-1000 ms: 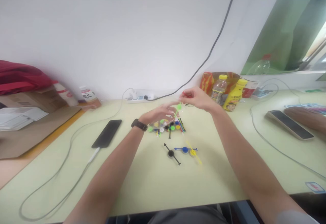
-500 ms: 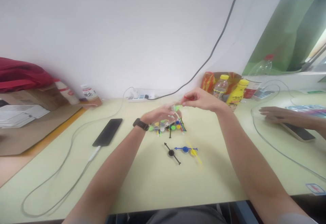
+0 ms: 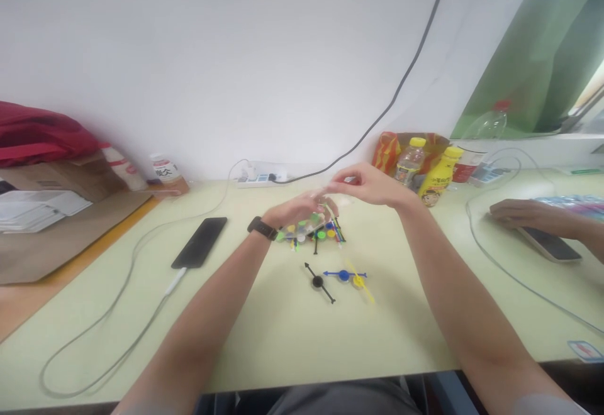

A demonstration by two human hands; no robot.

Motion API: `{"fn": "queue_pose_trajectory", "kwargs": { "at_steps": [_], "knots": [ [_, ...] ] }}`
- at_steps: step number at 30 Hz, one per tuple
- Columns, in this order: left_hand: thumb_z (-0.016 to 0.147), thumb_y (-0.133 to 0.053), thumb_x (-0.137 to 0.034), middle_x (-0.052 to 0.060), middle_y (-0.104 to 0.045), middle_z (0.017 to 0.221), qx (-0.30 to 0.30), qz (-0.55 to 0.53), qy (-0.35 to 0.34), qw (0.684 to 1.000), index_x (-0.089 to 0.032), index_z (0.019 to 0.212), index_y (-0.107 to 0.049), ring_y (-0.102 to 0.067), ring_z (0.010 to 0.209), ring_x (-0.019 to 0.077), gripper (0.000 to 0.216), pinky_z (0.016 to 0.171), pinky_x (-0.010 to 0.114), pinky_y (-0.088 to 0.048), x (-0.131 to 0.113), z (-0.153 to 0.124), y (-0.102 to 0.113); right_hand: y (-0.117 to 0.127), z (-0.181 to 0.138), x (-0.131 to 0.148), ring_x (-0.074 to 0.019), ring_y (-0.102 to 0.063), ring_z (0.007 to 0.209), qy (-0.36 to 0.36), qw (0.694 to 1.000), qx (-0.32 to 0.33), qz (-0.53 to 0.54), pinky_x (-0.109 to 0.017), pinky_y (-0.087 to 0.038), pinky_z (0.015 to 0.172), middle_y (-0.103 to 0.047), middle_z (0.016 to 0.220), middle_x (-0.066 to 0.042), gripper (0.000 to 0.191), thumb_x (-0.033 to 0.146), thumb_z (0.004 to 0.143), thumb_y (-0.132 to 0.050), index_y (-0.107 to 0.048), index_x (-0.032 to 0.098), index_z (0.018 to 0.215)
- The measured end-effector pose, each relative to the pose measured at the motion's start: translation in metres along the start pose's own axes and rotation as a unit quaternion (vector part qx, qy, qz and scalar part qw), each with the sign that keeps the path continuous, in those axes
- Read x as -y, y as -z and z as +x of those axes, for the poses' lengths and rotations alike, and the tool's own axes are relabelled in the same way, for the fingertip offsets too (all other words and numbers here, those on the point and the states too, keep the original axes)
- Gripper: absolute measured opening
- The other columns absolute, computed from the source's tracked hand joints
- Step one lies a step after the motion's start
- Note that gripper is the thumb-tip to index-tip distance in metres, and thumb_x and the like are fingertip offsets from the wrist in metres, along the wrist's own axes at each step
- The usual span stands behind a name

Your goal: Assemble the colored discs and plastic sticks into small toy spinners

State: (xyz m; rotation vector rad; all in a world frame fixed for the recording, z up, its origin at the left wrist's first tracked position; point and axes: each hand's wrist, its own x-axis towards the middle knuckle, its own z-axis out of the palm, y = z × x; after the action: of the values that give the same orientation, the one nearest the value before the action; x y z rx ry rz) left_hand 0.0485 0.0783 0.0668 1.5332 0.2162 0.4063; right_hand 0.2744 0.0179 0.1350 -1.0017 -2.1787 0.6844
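My left hand (image 3: 293, 210), with a dark watch at its wrist, is closed on the edge of a clear plastic bag (image 3: 309, 230). My right hand (image 3: 367, 185) is at the bag's opening, thumb and fingers pinched; what they hold, if anything, does not show. Several coloured discs and arrow pieces (image 3: 322, 234) lie in and around the bag, partly covered by it. Closer to me on the table are a black arrow spinner (image 3: 318, 282), a blue arrow spinner (image 3: 344, 275) and a yellow arrow spinner (image 3: 358, 281); the blue and yellow ones overlap.
A phone (image 3: 201, 242) on a white cable lies to the left. Bottles (image 3: 438, 179) and a power strip (image 3: 262, 176) stand along the wall. Another person's hand (image 3: 533, 215) rests by a phone (image 3: 550, 244) at right. Cardboard (image 3: 70, 239) covers the left side.
My right hand has moved slightly left, closer to my left hand. The small red piece seen at its fingertips no longer shows. The three spinners in front have stayed put.
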Motion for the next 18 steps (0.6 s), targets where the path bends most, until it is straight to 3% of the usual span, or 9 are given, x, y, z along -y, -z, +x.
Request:
{"fn": "queue_pose_trajectory", "kwargs": {
  "at_steps": [5, 8, 12, 15, 18],
  "knots": [
    [0.085, -0.07, -0.032, 0.013, -0.066, 0.108, -0.001, -0.001, -0.006, 1.0, -0.017, 0.14, -0.054, -0.06, 0.092, 0.0229, 0.059, 0.083, 0.036, -0.045, -0.005, -0.001, -0.003, 0.004, -0.002, 0.005, -0.0147, -0.053, 0.068, 0.001, 0.999, 0.048, -0.005, -0.029, -0.037, 0.062, -0.072, 0.079, -0.002, 0.025, 0.044, 0.082, -0.074, -0.08, 0.02, 0.089],
    [0.095, -0.058, -0.058, 0.015, -0.066, 0.114, -0.012, -0.034, 0.02, 0.999, -0.018, 0.137, -0.057, -0.061, 0.094, 0.0245, 0.057, 0.08, 0.034, -0.045, -0.004, -0.003, -0.004, 0.004, -0.002, 0.006, -0.0142, -0.05, 0.065, -0.004, 0.999, 0.036, -0.009, -0.029, -0.037, 0.06, -0.069, 0.074, -0.001, 0.021, 0.039, 0.083, -0.072, -0.079, 0.02, 0.087],
    [0.091, -0.028, -0.086, 0.018, -0.068, 0.118, 0.013, -0.121, 0.096, 0.988, -0.021, 0.144, -0.051, -0.065, 0.097, 0.0299, 0.086, 0.079, 0.038, -0.047, 0.005, -0.005, 0.001, 0.007, -0.005, 0.009, -0.0147, -0.05, 0.065, 0.002, 1.0, -0.011, -0.009, -0.03, -0.037, 0.06, -0.067, 0.074, -0.002, 0.02, 0.04, 0.083, -0.073, -0.076, 0.021, 0.083],
    [0.09, -0.026, -0.087, 0.019, -0.07, 0.113, 0.056, -0.16, 0.152, 0.974, -0.021, 0.151, -0.043, -0.067, 0.095, 0.0318, 0.092, 0.076, 0.038, -0.047, 0.015, -0.003, 0.005, 0.01, -0.009, 0.011, -0.0145, -0.049, 0.064, 0.0, 0.999, -0.044, -0.016, -0.031, -0.036, 0.059, -0.064, 0.072, -0.002, 0.024, 0.044, 0.085, -0.072, -0.074, 0.021, 0.08],
    [0.093, -0.026, -0.082, 0.017, -0.071, 0.104, 0.073, -0.179, 0.159, 0.968, -0.018, 0.154, -0.039, -0.064, 0.082, 0.0271, 0.089, 0.07, 0.036, -0.046, 0.021, 0.002, 0.005, 0.013, -0.013, 0.014, -0.0149, -0.049, 0.065, -0.007, 0.998, -0.06, -0.03, -0.031, -0.037, 0.059, -0.065, 0.076, -0.003, 0.027, 0.047, 0.087, -0.072, -0.072, 0.02, 0.081]
  ]
}}
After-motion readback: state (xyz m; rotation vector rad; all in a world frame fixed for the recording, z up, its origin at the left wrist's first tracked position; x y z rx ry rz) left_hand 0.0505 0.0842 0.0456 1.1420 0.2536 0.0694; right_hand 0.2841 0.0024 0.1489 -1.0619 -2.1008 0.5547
